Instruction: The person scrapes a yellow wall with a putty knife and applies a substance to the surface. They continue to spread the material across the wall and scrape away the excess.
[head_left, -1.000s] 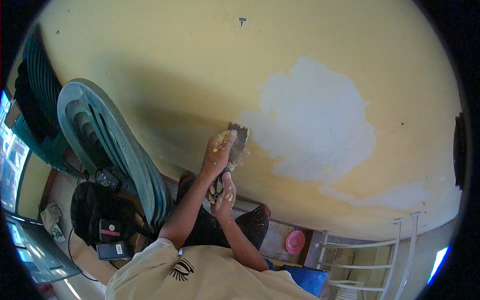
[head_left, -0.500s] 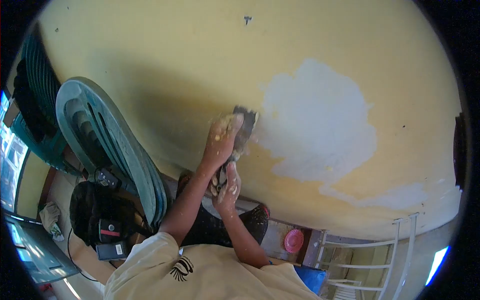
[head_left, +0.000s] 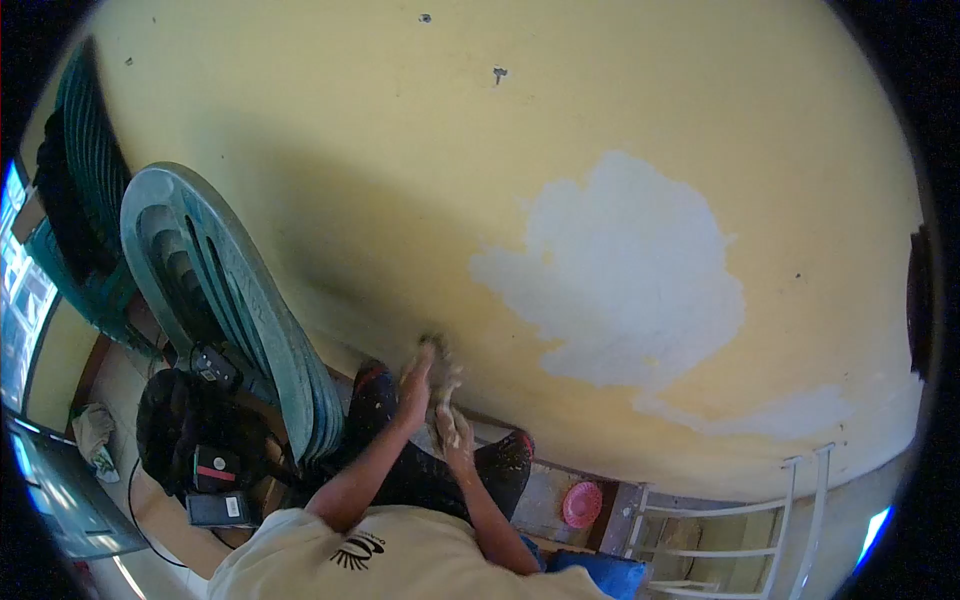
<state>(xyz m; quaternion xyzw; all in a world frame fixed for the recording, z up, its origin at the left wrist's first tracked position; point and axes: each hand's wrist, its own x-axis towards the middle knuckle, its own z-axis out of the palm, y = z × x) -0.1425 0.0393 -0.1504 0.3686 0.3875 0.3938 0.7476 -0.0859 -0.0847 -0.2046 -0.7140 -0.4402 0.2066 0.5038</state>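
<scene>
A paint scraper [head_left: 440, 372] with a dark blade, partly blurred and coated with pale scrapings, is low in front of the wall. My left hand [head_left: 415, 388] closes on its blade end, fingers smeared by motion. Below it, my right hand [head_left: 455, 436] grips the handle end; bits of pale paint stick to the skin. The yellow wall [head_left: 380, 120] carries an irregular whitish patch [head_left: 630, 270] up and to the right of both hands. A thinner whitish strip [head_left: 780, 405] runs off that patch to the lower right.
Stacked green plastic chairs [head_left: 225, 290] lean close on my left. A black bag [head_left: 190, 425] and small boxes [head_left: 218, 508] lie beside them. Low on the right are a pink plastic basin [head_left: 582, 504] and a white metal rack [head_left: 720, 552]. My dark-trousered knees [head_left: 500, 470] face the wall.
Both hands and the scraper have moved down and slightly left, away from the patch's left edge. That edge is now uncovered. The view has tilted up a little.
</scene>
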